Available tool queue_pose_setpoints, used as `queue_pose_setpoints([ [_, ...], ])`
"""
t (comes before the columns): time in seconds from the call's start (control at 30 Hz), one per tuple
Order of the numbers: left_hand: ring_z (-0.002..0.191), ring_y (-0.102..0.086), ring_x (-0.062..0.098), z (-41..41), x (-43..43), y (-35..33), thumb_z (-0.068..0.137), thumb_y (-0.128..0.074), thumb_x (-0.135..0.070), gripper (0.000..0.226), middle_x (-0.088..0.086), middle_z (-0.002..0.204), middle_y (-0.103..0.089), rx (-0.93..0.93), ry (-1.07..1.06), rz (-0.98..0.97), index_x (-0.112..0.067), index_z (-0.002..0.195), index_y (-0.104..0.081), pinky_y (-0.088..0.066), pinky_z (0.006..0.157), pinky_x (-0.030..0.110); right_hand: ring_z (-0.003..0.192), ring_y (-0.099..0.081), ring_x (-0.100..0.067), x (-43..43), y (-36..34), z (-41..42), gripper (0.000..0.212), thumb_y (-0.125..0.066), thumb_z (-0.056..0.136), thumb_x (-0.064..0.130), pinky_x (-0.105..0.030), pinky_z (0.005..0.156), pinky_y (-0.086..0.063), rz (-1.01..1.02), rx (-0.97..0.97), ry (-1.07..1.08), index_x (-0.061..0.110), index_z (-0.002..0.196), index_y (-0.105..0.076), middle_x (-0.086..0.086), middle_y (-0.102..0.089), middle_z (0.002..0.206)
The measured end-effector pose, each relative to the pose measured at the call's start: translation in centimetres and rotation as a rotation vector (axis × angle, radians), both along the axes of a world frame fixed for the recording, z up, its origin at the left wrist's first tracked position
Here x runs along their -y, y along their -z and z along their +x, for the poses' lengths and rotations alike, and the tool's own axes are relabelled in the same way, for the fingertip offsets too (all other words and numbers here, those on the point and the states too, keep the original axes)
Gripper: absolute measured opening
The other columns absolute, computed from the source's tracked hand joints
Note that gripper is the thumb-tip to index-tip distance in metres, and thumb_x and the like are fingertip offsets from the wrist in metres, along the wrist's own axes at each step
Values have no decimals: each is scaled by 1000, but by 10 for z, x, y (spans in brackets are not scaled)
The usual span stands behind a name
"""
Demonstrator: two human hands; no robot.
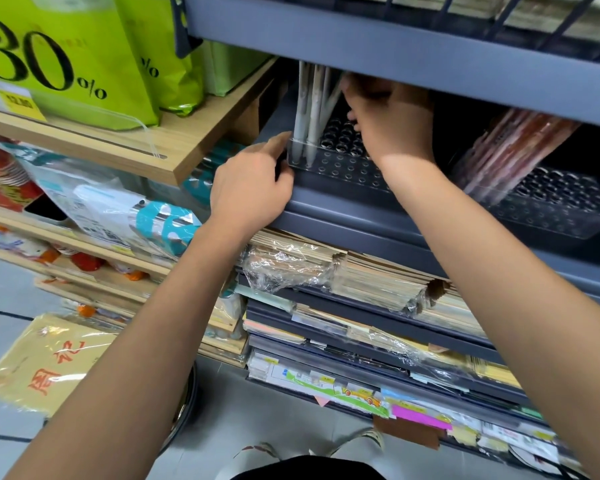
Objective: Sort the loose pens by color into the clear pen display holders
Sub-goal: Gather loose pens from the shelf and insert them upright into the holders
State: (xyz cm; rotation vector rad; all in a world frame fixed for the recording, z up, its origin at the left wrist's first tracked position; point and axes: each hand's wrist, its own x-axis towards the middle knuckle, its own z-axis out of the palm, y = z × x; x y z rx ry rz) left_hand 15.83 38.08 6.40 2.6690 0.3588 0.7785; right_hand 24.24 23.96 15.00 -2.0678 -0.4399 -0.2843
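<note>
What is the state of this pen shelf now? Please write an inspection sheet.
Surface: grey metal shelf, dim under upper tier.
Job's things: clear perforated plastic pen holder, white pens upright at its left end; second clear holder to the right, reddish pens leaning in it.
Clutter: wrapped notebook stacks below.
Hands: left hand grips the first holder's left corner; right hand by the white pens' tops, fingers curled, grasp unclear.
Cables: nothing seen.
Surroundings: glossy green bags on wooden shelf.
</note>
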Motion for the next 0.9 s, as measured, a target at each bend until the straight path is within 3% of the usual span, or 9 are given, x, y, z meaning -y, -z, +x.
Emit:
queue_pose_setpoints([
  [0.1,103,-62,36,0,-1,0,91,-46,-31,49,9,118,-69,1,-1,0,-35,139,-49,-44,74,38,99,-66,-19,-1,-2,1,40,-56,90,48,-39,95,-49,-18,-46,-50,15,110,-67,-2,-71,104],
  [0.27,101,-63,38,0,1,-2,91,-46,-31,48,9,118,-69,9,-7,3,-36,139,-49,-45,74,39,111,-62,-19,-7,-8,2,43,-48,94,51,-35,98,-46,-141,-37,-76,17,116,-64,1,-68,117],
  [0.4,103,-63,38,-1,1,-3,90,-46,-31,49,9,121,-68,0,-10,2,-36,139,-49,-47,77,41,96,-64,-19,-10,-13,1,39,-45,96,48,-26,80,-46,-244,-22,-85,18,105,-66,1,-70,106],
  [0.57,103,-62,38,-2,2,-3,90,-45,-31,49,10,119,-69,7,-5,14,-37,138,-50,-47,78,41,108,-61,-23,-11,-19,2,38,-40,97,48,-37,96,-47,-321,-104,-156,22,114,-61,-1,-66,116],
  [0.73,103,-63,38,-1,0,-3,89,-45,-32,49,10,118,-69,10,-6,7,-36,138,-51,-48,78,41,105,-64,-23,-4,-14,3,39,-48,93,52,-39,95,-50,-267,-130,-175,25,117,-61,-1,-68,115],
  [0.9,103,-61,39,-2,2,-2,89,-45,-33,45,13,116,-67,-6,-30,-10,-31,133,-56,-46,78,41,82,-69,-18,16,-4,-6,11,-53,91,24,-40,84,-56,-50,-117,-154,23,91,-65,3,-72,88],
])
